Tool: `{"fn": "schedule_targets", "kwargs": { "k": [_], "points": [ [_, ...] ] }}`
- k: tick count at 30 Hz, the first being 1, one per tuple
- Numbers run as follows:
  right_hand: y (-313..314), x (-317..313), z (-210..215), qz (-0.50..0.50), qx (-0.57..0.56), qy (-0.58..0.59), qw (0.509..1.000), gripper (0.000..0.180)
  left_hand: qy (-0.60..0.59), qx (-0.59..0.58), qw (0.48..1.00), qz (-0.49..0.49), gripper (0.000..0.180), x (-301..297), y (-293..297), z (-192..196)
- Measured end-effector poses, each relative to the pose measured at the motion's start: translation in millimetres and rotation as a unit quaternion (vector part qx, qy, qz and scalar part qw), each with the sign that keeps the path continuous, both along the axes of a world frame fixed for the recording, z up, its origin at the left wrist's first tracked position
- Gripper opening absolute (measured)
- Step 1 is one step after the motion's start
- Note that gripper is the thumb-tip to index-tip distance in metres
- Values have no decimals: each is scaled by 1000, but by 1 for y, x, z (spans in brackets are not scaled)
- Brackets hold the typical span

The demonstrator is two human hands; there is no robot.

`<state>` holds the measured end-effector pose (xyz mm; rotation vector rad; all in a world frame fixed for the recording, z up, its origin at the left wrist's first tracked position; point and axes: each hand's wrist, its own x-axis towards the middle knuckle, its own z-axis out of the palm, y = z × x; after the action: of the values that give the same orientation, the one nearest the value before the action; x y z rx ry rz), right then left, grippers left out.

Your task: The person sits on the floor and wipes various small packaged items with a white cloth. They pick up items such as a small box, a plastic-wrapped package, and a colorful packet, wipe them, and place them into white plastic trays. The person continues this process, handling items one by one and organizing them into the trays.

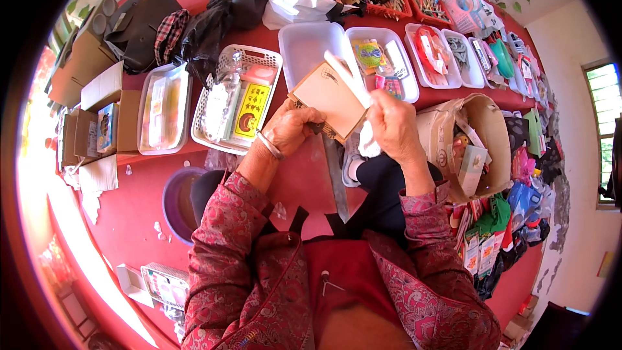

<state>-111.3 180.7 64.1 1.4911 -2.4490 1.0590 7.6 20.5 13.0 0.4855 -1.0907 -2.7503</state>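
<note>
Head view, looking down: both hands are up over the red worktop (142,220), working on one flat brown card box (329,98). The left hand (289,128) has its fingers curled tight around the box's lower left edge, a metal bangle (269,145) sitting on that wrist. The right hand (392,123) is closed too, fingers pinched on a long white strip (346,79) that runs slantwise across the box's top right corner, and there's a scrap of white tucked under that palm. The box is held tilted, off the worktop, just in front of a row of trays.

Behind the left hand, a white slatted basket (267,58) with a yellow packet (252,110) inside. Next along, a clear plastic tub (308,42), then white trays (414,58) of small packaged goods running off to the right. Just beside the right hand, an open brown paper bag (483,123) stuffed with packets. Lower left, a purple bowl (170,198) stands on the worktop near the left elbow. Both sleeves are patterned red.
</note>
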Motion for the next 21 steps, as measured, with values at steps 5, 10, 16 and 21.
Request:
{"fn": "schedule_targets", "kwargs": {
  "k": [5,10,16,21],
  "points": [
    [7,-22,17,-215,-146,135,956,6,-23,13,1000,6,23,0,0,-5],
    [-10,8,2,-4,-58,338,939,12,-10,24,1000,0,27,-1,0,0],
    [-17,36,-8,99,65,357,927,29,11,-54,998,-31,34,6,-5,5],
    [-17,31,-8,76,74,373,922,29,-16,-42,999,-12,36,7,-3,15]
  ]
}}
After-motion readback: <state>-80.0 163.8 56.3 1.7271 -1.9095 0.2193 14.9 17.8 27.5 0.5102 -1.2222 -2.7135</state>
